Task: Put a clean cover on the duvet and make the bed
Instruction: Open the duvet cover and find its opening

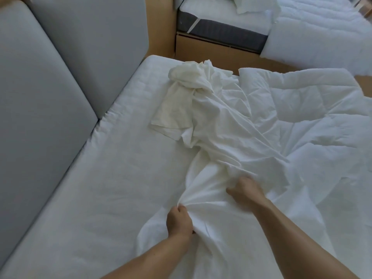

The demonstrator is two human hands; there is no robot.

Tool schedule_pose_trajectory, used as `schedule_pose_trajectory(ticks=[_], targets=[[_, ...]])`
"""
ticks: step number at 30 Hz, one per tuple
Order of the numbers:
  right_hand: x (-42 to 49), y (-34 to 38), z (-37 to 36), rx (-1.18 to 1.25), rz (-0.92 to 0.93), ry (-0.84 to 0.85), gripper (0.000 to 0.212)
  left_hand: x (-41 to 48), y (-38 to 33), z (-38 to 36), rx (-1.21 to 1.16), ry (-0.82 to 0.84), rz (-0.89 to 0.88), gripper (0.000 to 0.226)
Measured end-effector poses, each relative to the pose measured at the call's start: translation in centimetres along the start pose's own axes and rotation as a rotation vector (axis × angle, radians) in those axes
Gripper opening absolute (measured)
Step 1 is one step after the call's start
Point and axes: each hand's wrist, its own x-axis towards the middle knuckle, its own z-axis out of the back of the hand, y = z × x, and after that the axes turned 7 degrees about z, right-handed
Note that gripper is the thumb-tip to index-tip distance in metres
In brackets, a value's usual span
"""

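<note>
Head view: the bed (112, 178) fills the frame, its bare white mattress surface open from 9 o'clock down to 7 o'clock. A grey padded headboard (50, 81) runs along the bed's left edge from 11 to 8 o'clock.

The duvet cover (219, 141) lies crumpled in a long ridge from the centre up toward 12 o'clock. Its near end spreads flat toward 6 o'clock. The left hand (179, 221), at 6 o'clock, has its grip clamped on a gathered fold at the cover's left edge, with creases fanning out from the fist. The right hand (244, 191), just beside it toward 5 o'clock, has its fingers curled down into a bunch of the same cloth, so its grip is also clamped on the cover.

A cream cloth (177, 101) lies against the cover's far end at 12 o'clock. The quilted duvet (306, 109) is heaped from 1 to 4 o'clock, touching the cover's right side and reaching the bed's far edge. Beyond that edge a strip of wooden floor (203, 57) separates it from a second bed (221, 29) at 1 o'clock.
</note>
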Motion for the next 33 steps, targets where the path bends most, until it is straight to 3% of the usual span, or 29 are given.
schedule_pose_trajectory(ticks=[3, 6, 8, 10, 12, 14, 16, 19, 21, 23, 25, 28, 33], targets=[[0.3, 1.4, -1.7, 0.016, 0.050, 0.063, 0.061, 2.2, 0.7, 1.8, 0.071, -0.058, -0.021, 0.035], [0.4, 1.6, -2.6, 0.014, 0.045, 0.065, 0.061, 2.6, 1.4, 3.4, 0.355, 0.247, 0.086, 0.023], [0.5, 1.1, -2.7, 0.025, 0.054, 0.094, 0.061, 2.1, 1.1, 3.6, 0.641, 0.408, 0.097, 0.031], [0.6, 0.2, -2.3, 0.025, 0.120, 0.070, 0.061, 2.0, 0.1, 2.5, 0.797, 0.250, -0.073, 0.053], [0.9, -0.6, -1.2, -0.008, 0.190, -0.106, 0.056, 0.9, -2.0, 0.8, 0.761, 0.120, -0.245, 0.052], [1.3, -1.2, 0.4, -0.129, 0.184, -0.366, 0.051, -0.3, -3.4, -1.3, 0.788, 0.181, -0.322, 0.051], [2.0, -2.1, 1.8, -0.244, 0.112, -0.440, 0.059, -1.1, -3.5, -3.1, 0.878, 0.318, -0.260, 0.060], [3.6, -4.7, 2.7, -0.353, -0.067, -0.239, 0.073, -0.8, -2.4, -5.4, 0.669, 0.570, -0.006, 0.073], [4.4, -6.0, 2.5, -0.415, -0.074, -0.164, 0.060, -1.0, -2.1, -7.1, 0.418, 0.724, 0.152, 0.075], [4.9, -6.3, 2.3, -0.474, 0.013, -0.161, 0.038, -1.6, -2.5, -8.4, 0.234, 0.817, 0.271, 0.063], [5.3, -5.8, 2.2, -0.403, 0.086, -0.182, 0.036, -2.1, -3.0, -9.2, 0.165, 0.786, 0.281, 0.050], [6.1, -5.0, 3.0, -0.037, 0.070, -0.197, 0.043, -1.4, -4.3, -8.9, 0.098, 0.657, 0.243, 0.057], [6.1, -6.4, 8.5, 0.226, -0.008, -0.441, 0.041, -2.5, -11.0, -5.9, -0.078, 0.683, 0.108, 0.037]])
